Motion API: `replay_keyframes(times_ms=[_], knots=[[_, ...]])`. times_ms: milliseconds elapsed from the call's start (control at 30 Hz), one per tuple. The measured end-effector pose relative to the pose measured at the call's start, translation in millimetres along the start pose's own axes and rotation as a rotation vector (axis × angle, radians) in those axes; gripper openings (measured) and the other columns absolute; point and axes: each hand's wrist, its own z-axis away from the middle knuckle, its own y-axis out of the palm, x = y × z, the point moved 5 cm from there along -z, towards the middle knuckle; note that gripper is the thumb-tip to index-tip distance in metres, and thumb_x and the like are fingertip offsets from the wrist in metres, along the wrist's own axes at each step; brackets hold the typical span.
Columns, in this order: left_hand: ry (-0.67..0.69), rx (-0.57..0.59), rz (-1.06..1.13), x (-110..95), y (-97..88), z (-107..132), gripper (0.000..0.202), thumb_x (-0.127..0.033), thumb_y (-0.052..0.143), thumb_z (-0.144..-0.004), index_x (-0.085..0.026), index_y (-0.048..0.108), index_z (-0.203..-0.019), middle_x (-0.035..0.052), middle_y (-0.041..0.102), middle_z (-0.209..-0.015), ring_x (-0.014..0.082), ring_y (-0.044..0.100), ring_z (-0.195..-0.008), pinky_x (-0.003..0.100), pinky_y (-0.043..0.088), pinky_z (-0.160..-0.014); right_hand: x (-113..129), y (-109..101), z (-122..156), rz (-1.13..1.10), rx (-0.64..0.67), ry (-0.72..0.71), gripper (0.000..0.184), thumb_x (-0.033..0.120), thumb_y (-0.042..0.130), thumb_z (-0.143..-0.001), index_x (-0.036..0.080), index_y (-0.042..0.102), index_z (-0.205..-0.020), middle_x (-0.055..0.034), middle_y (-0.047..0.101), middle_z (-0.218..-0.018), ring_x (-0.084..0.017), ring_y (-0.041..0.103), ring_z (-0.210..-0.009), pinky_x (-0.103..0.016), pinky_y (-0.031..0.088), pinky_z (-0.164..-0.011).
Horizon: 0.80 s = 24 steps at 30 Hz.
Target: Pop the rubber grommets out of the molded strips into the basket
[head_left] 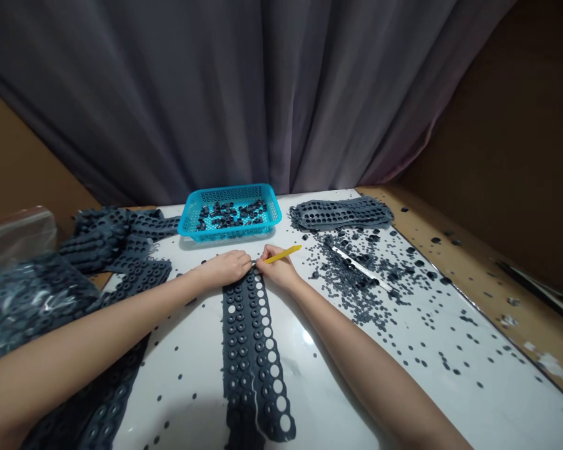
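Observation:
A dark rubber sheet (249, 350) with rows of moulded rings lies lengthwise in front of me. Its right-hand column shows white round holes, and one more hole shows in the left column. My left hand (229, 267) is closed at the sheet's far end, its fingertips hidden from me. Close beside it, my right hand (278, 269) grips a thin yellow stick-like tool (285, 254), which points up and to the right. The tool's working tip is hidden by the fingers.
A blue basket (229, 234) holding small black rings stands behind. Punched sheets (342, 214) are stacked back right, near scattered black discs (356, 294) and a white tool (361, 269). Left are more rubber sheets (103, 237) and a clear bag of dark pieces (28, 300).

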Motion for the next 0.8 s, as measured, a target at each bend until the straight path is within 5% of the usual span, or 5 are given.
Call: replay_keyframes(times_ms=[800], knots=[[-0.292,-0.336,0.500,23.5,12.0,16.5,0.024,-0.028,0.035,-0.094,-0.017,0.055,-0.085,0.0055,0.059,-0.083,0.0176,0.055,-0.082,0.030,0.045,-0.076,-7.8,3.4,-2.8,-0.029,0.008,0.009,0.013,0.018,0.054,-0.062,0.021,0.041,-0.058,0.0064,0.045,-0.049,-0.010,0.042,-0.049,-0.022,0.030,-0.049]])
